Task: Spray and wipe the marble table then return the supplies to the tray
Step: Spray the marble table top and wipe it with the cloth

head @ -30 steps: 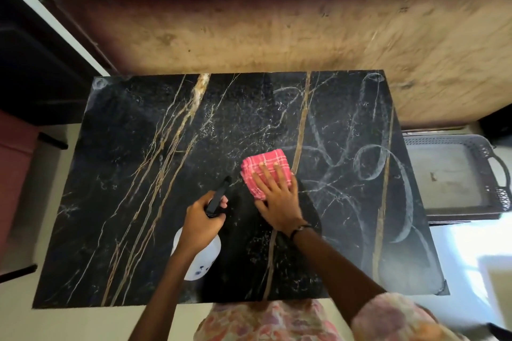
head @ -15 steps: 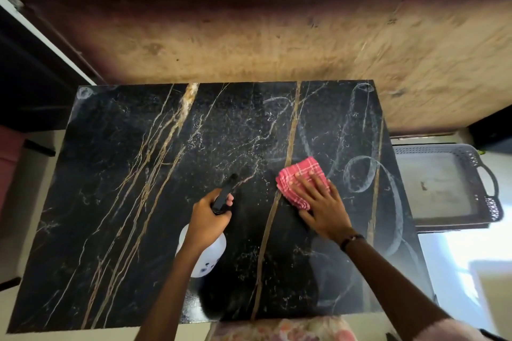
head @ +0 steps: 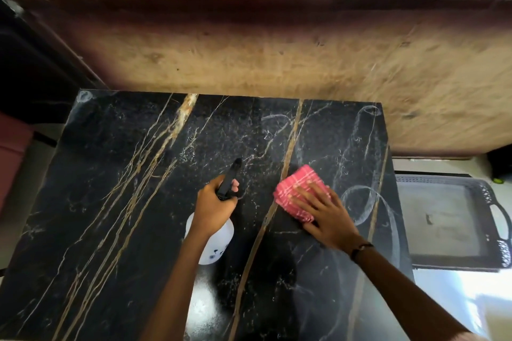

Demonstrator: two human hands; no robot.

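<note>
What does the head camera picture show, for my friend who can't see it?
A person's right hand presses a pink cloth flat on a black marble table, while the left hand holds a white spray bottle upright beside it. An empty grey tray sits to the right of the table.

The scene is lit by daylight from the lower right, where the floor (head: 454,302) is blown out to near white. A pale sheen is thrown across the polished marble table (head: 124,202), and swirled streaks are picked out on its right part. The upper corners and the left edge are darkened. Straight edges are bowed by the wide-angle lens. The wooden surface (head: 415,86) at upper right is smeared by motion blur, and the whole picture is rendered slightly soft.
</note>
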